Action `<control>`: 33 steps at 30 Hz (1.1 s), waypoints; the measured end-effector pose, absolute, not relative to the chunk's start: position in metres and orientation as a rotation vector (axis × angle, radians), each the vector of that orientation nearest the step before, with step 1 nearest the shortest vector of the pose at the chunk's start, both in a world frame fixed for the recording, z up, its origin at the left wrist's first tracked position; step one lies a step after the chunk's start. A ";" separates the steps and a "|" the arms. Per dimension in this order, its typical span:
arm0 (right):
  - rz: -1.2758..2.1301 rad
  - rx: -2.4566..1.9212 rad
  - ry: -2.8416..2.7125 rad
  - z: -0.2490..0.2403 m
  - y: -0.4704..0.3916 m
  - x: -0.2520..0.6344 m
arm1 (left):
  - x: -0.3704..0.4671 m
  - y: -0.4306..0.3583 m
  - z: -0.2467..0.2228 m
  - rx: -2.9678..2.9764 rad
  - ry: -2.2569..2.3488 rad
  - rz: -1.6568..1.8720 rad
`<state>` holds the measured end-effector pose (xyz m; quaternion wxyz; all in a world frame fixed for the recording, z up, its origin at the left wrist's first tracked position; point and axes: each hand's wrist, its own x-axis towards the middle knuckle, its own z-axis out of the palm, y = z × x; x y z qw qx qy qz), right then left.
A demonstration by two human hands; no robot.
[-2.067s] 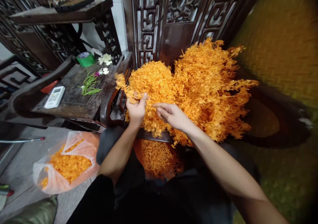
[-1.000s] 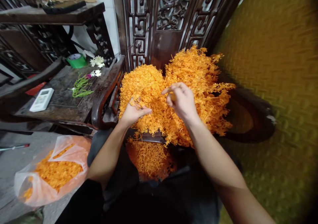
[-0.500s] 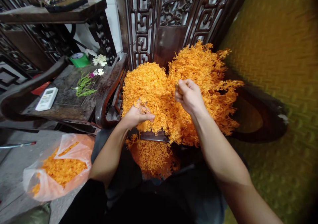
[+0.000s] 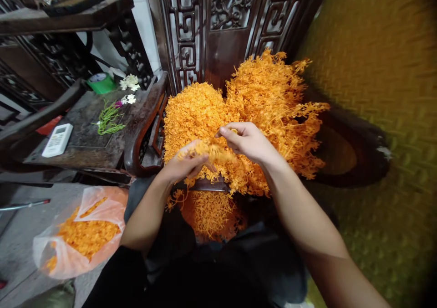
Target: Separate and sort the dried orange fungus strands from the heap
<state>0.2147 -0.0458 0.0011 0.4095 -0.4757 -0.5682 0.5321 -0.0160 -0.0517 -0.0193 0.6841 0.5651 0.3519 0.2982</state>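
Note:
A big heap of orange flower sprigs lies on a dark wooden chair seat in front of me. My left hand grips an orange sprig at the heap's near edge. My right hand pinches the other end of that same sprig between thumb and fingers. Under my hands, a pile of loose orange flowers sits in my lap area, partly hidden by my forearms.
A clear plastic bag holding orange flowers lies on the floor at lower left. A side table carries a white remote, green stems, white blossoms and a green tape roll. A carved wooden screen stands behind.
My right hand came down from the heap to meet the left hand. Both now hold one sprig between them. The view shifted slightly.

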 end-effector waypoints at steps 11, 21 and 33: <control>0.876 -1.478 -1.991 0.011 -0.061 0.192 | -0.007 -0.034 -0.039 0.981 0.769 0.901; 1.093 -1.249 -2.237 0.024 -0.097 0.201 | -0.020 -0.036 -0.025 1.134 0.889 0.979; 0.976 -1.332 -1.625 -0.006 -0.049 0.195 | -0.014 -0.052 -0.021 1.255 0.816 0.629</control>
